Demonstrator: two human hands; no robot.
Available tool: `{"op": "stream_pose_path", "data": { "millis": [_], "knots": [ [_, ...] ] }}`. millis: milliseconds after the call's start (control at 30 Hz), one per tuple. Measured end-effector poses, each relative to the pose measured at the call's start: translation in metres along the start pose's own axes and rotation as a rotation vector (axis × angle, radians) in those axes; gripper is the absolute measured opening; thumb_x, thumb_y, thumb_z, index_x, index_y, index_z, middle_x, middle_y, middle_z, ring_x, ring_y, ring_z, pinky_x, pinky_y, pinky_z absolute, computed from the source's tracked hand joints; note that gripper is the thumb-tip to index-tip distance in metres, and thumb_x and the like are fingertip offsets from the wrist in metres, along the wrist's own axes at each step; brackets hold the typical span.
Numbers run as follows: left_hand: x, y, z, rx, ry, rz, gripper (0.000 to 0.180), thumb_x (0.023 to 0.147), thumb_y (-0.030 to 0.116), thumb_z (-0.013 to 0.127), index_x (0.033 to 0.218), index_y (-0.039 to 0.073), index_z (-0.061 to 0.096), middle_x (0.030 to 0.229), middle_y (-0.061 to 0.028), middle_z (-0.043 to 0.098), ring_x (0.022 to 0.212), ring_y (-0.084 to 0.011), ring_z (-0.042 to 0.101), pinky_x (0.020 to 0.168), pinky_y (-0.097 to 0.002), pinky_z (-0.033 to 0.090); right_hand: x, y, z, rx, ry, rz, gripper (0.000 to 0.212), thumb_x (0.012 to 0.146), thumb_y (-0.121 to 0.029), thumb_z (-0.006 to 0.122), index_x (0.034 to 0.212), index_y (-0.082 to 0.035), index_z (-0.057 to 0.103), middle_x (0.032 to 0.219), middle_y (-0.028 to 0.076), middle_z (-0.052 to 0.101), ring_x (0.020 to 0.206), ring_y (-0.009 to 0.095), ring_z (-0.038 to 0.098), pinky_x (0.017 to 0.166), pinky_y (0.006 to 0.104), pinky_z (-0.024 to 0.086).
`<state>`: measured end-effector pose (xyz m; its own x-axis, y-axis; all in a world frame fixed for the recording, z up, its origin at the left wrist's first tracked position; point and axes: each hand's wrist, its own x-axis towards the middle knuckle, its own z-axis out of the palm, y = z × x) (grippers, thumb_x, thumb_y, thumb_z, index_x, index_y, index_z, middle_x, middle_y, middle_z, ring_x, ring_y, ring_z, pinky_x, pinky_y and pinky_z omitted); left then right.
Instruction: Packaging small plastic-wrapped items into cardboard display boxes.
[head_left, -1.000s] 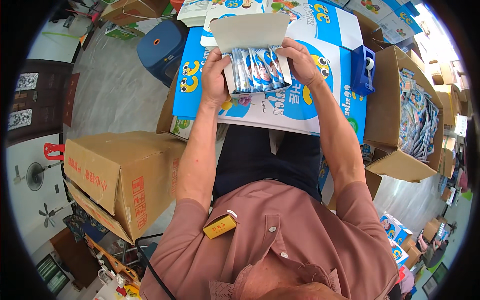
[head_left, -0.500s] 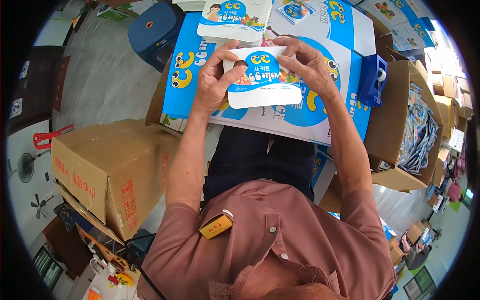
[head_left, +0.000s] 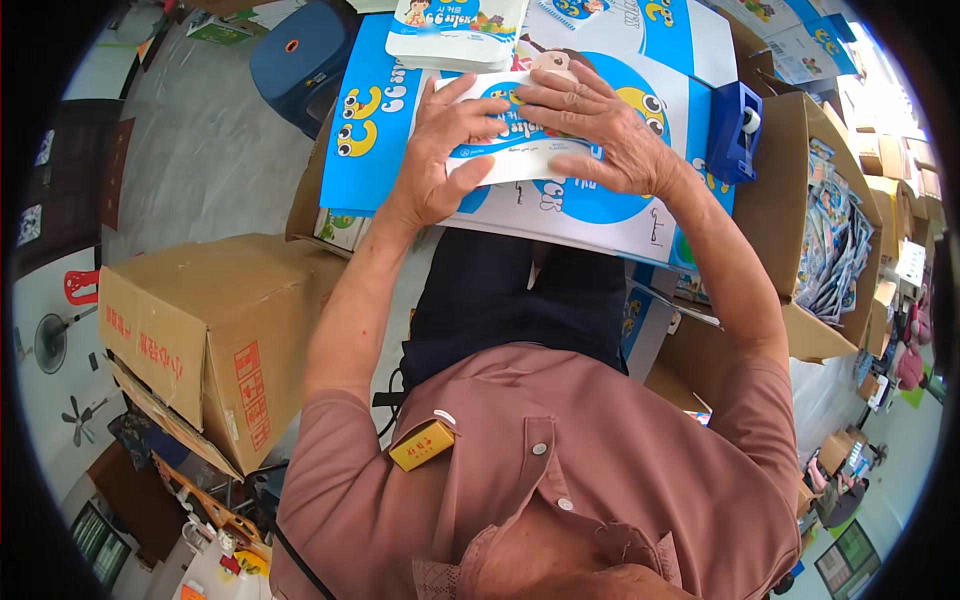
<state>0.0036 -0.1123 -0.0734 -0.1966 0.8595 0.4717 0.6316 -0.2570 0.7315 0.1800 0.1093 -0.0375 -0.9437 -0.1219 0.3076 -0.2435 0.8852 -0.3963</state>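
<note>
A small white-and-blue printed cardboard piece (head_left: 520, 160) with a cartoon picture lies under both hands, over a large printed blue-and-white sheet (head_left: 640, 225). My left hand (head_left: 445, 150) rests on its left end, fingers stretched across the print and thumb apart near the lower edge. Spread over the right part is my right hand (head_left: 595, 125), fingers long and flat, thumb by the lower edge. Much of the print is hidden beneath the fingers. Just beyond them sits a stack of similar printed pieces (head_left: 455, 45).
A blue tape dispenser (head_left: 733, 135) stands at the sheet's right edge. Beside it an open carton (head_left: 790, 215) holds many small packets (head_left: 835, 240). At left are a large brown carton (head_left: 160, 330) and a blue stool (head_left: 300, 65). A small notepad (head_left: 575, 10) lies at the far side.
My hands have gone from gripping the cardboard piece at its two ends to lying across it, fingers spread over the print. The piece sits slightly farther away and lower edge tilted.
</note>
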Motion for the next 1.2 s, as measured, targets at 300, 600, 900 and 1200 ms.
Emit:
{"op": "stream_pose_path", "data": {
  "millis": [300,600,900,1200],
  "knots": [
    [0.000,0.007,-0.004,0.314,-0.062,0.126,0.049,0.085,0.047,0.077,0.129,0.024,0.072,0.139,-0.0009,0.061,0.148,-0.0299,0.039,0.126,-0.0601,0.014,-0.016,-0.002,0.024,-0.160,0.125,-0.067,0.050,0.089,-0.029,0.075,0.138,-0.034,0.065,0.149,0.001,0.059,0.147,0.022,0.044,0.128,0.0540,0.022],
    [-0.005,-0.003,0.005,0.412,-0.047,0.228,0.054,0.081,0.013,0.081,0.131,0.030,0.071,0.144,0.0013,0.062,0.143,-0.0270,0.049,0.125,-0.0557,0.025,-0.026,0.010,0.043,-0.128,0.214,-0.176,0.050,0.090,-0.020,0.073,0.136,-0.035,0.066,0.148,0.001,0.059,0.144,0.022,0.049,0.125,0.0529,0.028],
    [-0.004,0.004,0.002,0.324,-0.037,0.213,0.058,0.077,0.007,0.082,0.128,0.030,0.072,0.138,0.0028,0.067,0.141,-0.0247,0.052,0.124,-0.0514,0.029,-0.026,0.002,0.043,-0.036,0.242,-0.147,0.048,0.088,-0.021,0.076,0.134,-0.034,0.068,0.144,0.001,0.062,0.142,0.023,0.050,0.125,0.0521,0.029],
    [-0.011,0.008,0.011,0.239,0.004,0.084,0.047,0.081,0.004,0.078,0.120,0.029,0.077,0.130,0.0047,0.072,0.138,-0.0224,0.054,0.123,-0.0476,0.030,-0.023,-0.007,0.053,0.119,0.333,-0.022,0.035,0.090,-0.019,0.075,0.122,-0.032,0.076,0.138,0.000,0.067,0.138,0.024,0.054,0.125,0.0511,0.028]
  ]
}}
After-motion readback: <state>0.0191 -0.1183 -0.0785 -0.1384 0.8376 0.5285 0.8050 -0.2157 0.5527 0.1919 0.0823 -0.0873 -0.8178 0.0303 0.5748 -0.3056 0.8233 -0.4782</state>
